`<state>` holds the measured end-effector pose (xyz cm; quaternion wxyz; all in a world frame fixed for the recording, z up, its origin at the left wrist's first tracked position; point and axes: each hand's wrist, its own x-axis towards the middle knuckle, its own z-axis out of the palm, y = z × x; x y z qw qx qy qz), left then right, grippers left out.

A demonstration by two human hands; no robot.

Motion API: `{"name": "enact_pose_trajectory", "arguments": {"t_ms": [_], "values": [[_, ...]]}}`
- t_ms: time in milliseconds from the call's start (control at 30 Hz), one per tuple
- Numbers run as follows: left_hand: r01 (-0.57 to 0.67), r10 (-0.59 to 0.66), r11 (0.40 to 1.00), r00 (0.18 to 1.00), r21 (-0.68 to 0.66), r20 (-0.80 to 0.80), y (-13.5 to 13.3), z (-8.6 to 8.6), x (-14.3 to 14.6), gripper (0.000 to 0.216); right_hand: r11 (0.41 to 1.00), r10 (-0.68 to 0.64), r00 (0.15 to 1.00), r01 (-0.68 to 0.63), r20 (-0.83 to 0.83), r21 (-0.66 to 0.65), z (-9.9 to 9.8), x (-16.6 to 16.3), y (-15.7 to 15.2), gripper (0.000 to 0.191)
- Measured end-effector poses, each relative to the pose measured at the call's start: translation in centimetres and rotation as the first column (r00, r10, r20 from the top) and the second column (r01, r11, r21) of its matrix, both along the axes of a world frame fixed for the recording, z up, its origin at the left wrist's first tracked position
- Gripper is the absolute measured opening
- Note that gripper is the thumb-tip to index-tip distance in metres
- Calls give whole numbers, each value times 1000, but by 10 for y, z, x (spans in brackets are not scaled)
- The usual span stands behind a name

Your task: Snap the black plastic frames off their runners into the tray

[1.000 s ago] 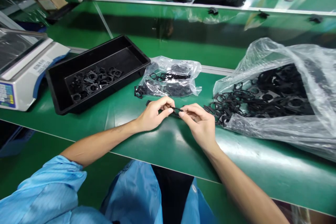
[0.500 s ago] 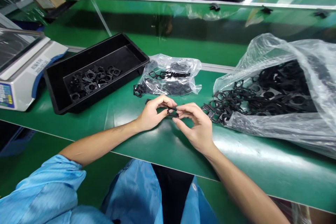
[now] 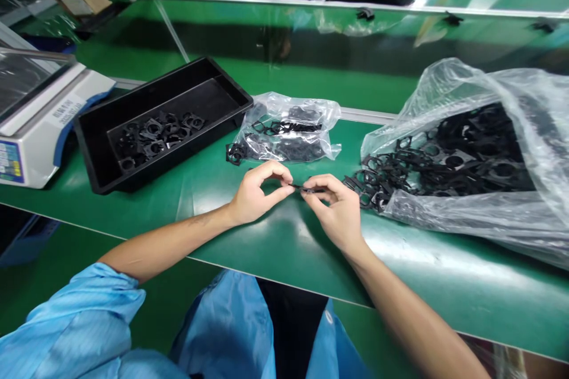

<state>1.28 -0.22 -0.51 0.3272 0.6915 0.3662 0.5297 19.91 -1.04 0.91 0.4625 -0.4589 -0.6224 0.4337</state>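
And here we are at the green tabletop (image 3: 284, 266), both bare hands up close together in the middle of the frame. Between them sits a thin black plastic frame piece (image 3: 307, 189), seen almost edge-on, its long axis running nearly level from left to right. The right hand (image 3: 336, 210) has it: thumb and fingers (image 3: 317, 185) closed in a tight pinch on the piece's right end. Over on the other side, the left hand (image 3: 254, 192) has its fingers (image 3: 278, 173) curled, the tips right up at the piece's left end; from up here, I can't tell whether they're actually gripping it. So the piece lies directly between the two hands, slightly closer to the right.

Around them, the left hand is nearer a black rectangular plastic tray (image 3: 178, 78) holding a cluster of black square ring parts (image 3: 155, 139), with a white digital bench scale (image 3: 44, 124) beyond it. Straight ahead sits a small clear plastic bag (image 3: 284, 108) of the same black parts. The right hand is closest to a big clear plastic bag (image 3: 444, 89), its heap of black parts (image 3: 453, 166) spilling toward the fingers. A light blue sleeve (image 3: 66, 320) fills the lower left corner.
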Motion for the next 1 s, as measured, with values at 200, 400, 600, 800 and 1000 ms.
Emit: {"name": "enact_pose_trajectory", "arguments": {"t_ms": [200,400,600,800,1000], "values": [[24,-15,996,995,87,-101,-3,4,0,6,998,38,999,-39,-22,-56,-3,1,3,7],[15,-4,997,989,74,-150,0,6,-1,3,1000,11,1000,-11,-7,-25,-1,1,1,7],[11,-25,989,995,-145,-94,0,3,0,8,1000,-13,999,13,-40,-14,3,-1,-1,6],[53,-55,977,998,-205,-5,-1,2,1,13,998,3,997,-8,-80,-57,4,0,0,10],[66,-64,973,998,-219,20,0,2,2,14,992,-11,992,-5,-124,-125,2,0,1,16]]}}
